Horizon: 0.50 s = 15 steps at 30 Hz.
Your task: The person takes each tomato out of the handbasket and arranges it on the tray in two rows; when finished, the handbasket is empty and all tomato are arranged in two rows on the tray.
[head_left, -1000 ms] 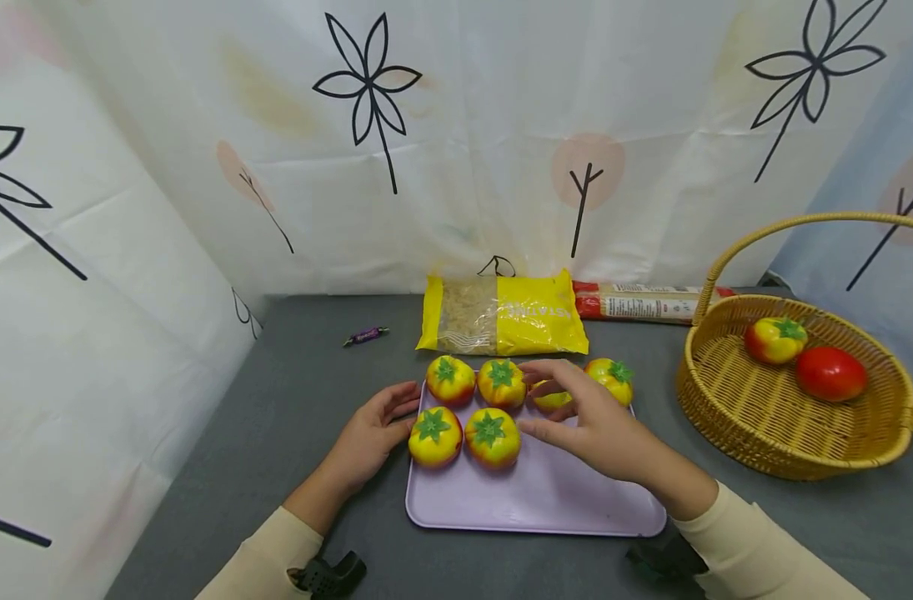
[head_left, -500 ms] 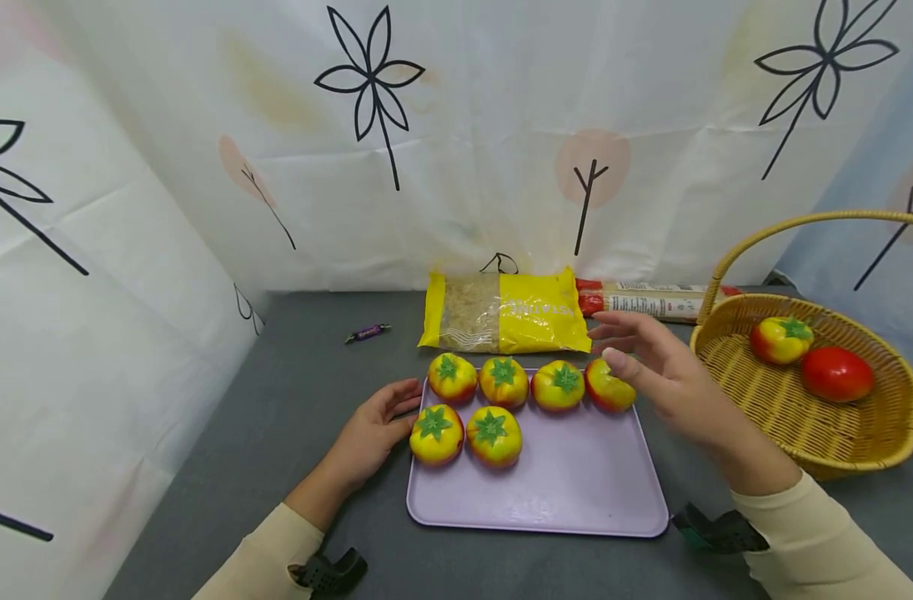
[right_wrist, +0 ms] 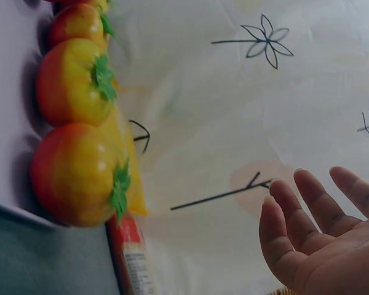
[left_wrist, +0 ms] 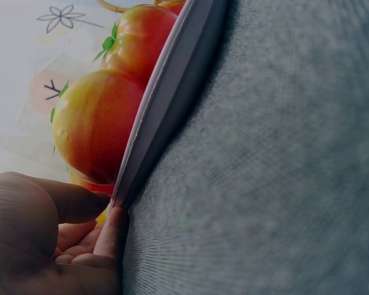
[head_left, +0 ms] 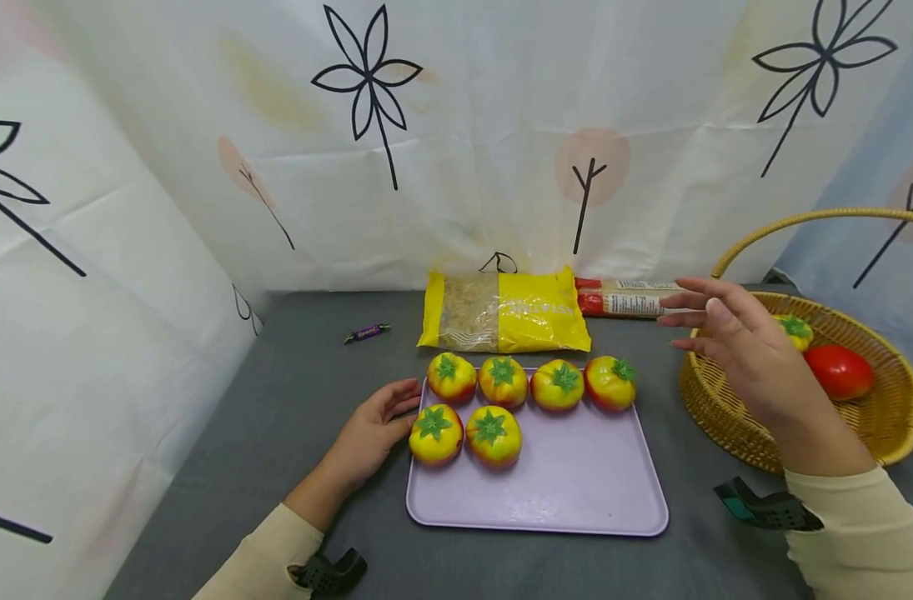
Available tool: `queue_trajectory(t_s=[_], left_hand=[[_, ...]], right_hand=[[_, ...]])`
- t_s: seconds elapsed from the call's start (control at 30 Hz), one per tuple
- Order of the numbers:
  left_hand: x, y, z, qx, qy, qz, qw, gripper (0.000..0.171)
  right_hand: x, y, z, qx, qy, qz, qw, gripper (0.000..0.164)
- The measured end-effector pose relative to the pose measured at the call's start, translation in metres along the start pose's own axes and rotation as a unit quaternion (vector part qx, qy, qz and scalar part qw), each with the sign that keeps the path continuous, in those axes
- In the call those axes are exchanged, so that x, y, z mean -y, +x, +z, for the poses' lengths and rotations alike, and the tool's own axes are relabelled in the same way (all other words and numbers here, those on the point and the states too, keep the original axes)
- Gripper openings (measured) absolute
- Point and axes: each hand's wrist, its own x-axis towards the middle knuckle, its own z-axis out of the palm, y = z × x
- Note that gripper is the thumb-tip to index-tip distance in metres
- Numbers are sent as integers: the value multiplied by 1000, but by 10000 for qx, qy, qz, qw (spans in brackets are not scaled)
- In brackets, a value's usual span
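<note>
Several yellow-and-red tomatoes (head_left: pixel 557 386) with green leafy tops sit on a lilac tray (head_left: pixel 576 487). They stand in a back row and a shorter front row at the left. My left hand (head_left: pixel 373 429) is at the tray's left edge; in the left wrist view, thumb (left_wrist: pixel 80 200) and finger pinch the rim. Holding nothing, my right hand (head_left: pixel 756 358) hovers over the left side of a wicker basket (head_left: pixel 726 425). Its fingers are spread and relaxed in the right wrist view. Inside the basket lie a yellow-red tomato (head_left: pixel 796 332), partly hidden by that hand, and a red fruit (head_left: pixel 839 372).
Behind the tray lies a yellow food bag (head_left: pixel 542 312) with a clear window. A red-ended packet (head_left: pixel 629 300) lies to its right, partly behind my right hand. A small purple wrapped candy (head_left: pixel 367 333) is at the back left. A patterned cloth (head_left: pixel 471 167) hangs behind the table.
My right hand has moved right, from over the tray's back row to the basket. The back-right tomato's green top has come into view. My left hand has stayed at the tray edge.
</note>
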Motion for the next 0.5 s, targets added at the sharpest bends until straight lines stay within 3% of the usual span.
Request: queue_trajectory(t_s=[0.23,0.5], left_hand=[[2,0,-2,123,-38,65,9999,58],[1,0,-2,153,-98,61,9998,58]], right_hand=[[-1,-3,-24,-321,573,-124,9978,43],[-3,-7,-50,-1005,469,-19,9938,43]])
